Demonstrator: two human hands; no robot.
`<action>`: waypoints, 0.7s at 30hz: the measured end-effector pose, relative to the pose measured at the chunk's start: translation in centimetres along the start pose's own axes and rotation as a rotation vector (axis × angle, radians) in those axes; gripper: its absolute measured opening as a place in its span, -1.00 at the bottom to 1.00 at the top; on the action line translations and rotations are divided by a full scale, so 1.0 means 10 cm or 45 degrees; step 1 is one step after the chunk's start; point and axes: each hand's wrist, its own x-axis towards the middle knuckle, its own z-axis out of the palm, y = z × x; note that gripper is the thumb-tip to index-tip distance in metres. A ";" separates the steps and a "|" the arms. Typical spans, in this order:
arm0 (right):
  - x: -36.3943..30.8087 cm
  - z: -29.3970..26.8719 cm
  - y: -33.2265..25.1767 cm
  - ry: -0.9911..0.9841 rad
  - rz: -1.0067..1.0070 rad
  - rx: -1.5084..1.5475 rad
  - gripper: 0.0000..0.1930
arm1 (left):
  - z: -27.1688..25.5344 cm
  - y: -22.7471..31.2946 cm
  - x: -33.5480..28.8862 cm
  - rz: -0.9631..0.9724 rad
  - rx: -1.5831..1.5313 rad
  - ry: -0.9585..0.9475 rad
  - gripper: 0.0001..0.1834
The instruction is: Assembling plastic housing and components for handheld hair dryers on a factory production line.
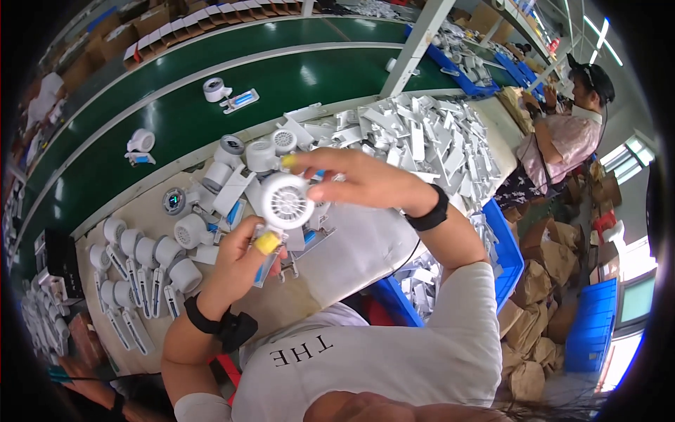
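Note:
A small white handheld fan [287,202] with a round grille is held up over the table, its grille facing upward. My left hand [239,264], a yellow cover on its thumb, is closed around the fan's lower part. A blue battery shows by the fingers below. My right hand [351,176] reaches over from the right with fingers apart, a yellow cover on one fingertip. Its thumb is close to the fan's rim; whether it touches is blurred. Under the hands lie more white fans [190,231] and open handle parts with blue batteries.
White plastic handle shells [422,133] are heaped at the right of the table. Rows of fans [144,253] lie at left. A green conveyor [281,77] carries a few fans beyond. A blue bin [510,253] stands by my right arm. Another person [562,133] works at far right.

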 end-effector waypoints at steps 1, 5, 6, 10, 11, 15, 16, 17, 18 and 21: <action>-0.15 -0.12 0.03 0.107 0.103 0.168 -0.55 | -0.06 -0.03 0.00 0.074 -0.142 0.001 -0.73; -1.04 -0.43 0.29 0.623 0.629 -0.445 -0.85 | -0.22 -0.09 -0.03 0.200 -0.573 0.037 -0.67; -1.30 -0.42 0.50 0.741 0.651 -0.665 -0.86 | -0.21 -0.12 -0.02 0.156 -0.666 0.152 -0.65; -1.65 -0.25 0.89 0.603 0.618 -1.259 -0.65 | -0.27 -0.23 -0.02 0.194 -0.679 0.088 -0.61; -1.64 -0.23 0.96 0.548 0.654 -1.258 -0.56 | -0.25 -0.24 -0.01 0.197 -0.678 0.093 -0.61; -1.46 -0.17 1.24 0.474 0.722 -1.189 -0.52 | -0.09 -0.25 0.08 0.240 -0.624 0.080 -0.61; -1.50 -0.18 1.31 0.470 0.681 -1.299 -0.52 | -0.07 -0.25 0.11 0.254 -0.606 0.066 -0.62; -1.52 -0.19 1.26 0.478 0.668 -1.337 -0.54 | -0.08 -0.32 0.14 0.255 -0.626 0.053 -0.63; -1.51 -0.22 1.20 0.478 0.640 -1.342 -0.58 | -0.10 -0.38 0.15 0.258 -0.641 0.047 -0.65; -1.45 -0.23 1.01 0.656 0.448 -1.542 -0.78 | -0.13 -0.41 0.13 0.150 -0.562 0.202 -0.70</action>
